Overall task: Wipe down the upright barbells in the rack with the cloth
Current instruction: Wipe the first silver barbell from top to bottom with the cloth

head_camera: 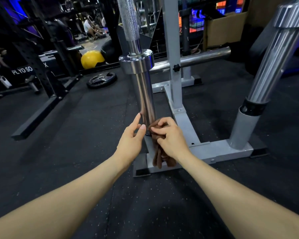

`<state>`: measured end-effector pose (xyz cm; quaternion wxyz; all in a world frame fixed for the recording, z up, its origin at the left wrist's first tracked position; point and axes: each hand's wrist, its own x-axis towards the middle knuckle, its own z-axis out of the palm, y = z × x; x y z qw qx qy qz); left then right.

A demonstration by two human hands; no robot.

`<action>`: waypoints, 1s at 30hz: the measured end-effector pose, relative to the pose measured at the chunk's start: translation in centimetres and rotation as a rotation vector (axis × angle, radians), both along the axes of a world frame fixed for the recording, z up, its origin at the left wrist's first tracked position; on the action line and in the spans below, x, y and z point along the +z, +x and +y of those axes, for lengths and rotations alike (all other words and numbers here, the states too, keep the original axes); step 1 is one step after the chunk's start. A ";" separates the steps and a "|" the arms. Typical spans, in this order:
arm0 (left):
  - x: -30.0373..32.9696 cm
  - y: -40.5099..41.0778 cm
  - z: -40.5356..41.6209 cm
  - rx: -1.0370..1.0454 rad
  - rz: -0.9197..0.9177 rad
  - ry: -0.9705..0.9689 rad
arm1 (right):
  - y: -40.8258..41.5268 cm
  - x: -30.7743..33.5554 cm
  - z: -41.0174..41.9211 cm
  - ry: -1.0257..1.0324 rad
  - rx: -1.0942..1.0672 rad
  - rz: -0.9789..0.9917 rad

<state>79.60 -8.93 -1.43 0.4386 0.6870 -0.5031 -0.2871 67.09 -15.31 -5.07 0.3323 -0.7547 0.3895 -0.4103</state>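
Brown cloth [160, 152] bunched in my right hand's [169, 138] curled fingers presses the upright chrome barbell sleeve [145, 99] near its base for wiping, while my left hand [130, 140] hovers open-fingered beside it.

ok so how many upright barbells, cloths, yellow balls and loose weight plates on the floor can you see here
upright barbells: 2 (centre, right)
brown cloth: 1, held by the right hand
yellow ball: 1
weight plate on floor: 1
total: 5
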 end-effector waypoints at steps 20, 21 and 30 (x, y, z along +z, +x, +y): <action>-2.0 -2.1 0.9 0.001 0.667 0.231 | -3.9 3.8 2.4 0.818 0.131 -0.587; -1.8 -2.2 0.7 0.033 0.665 0.217 | -3.9 3.9 2.6 0.787 0.146 -0.554; -0.7 -2.2 -0.4 0.050 0.513 0.146 | -3.9 2.9 3.7 0.162 -0.003 0.129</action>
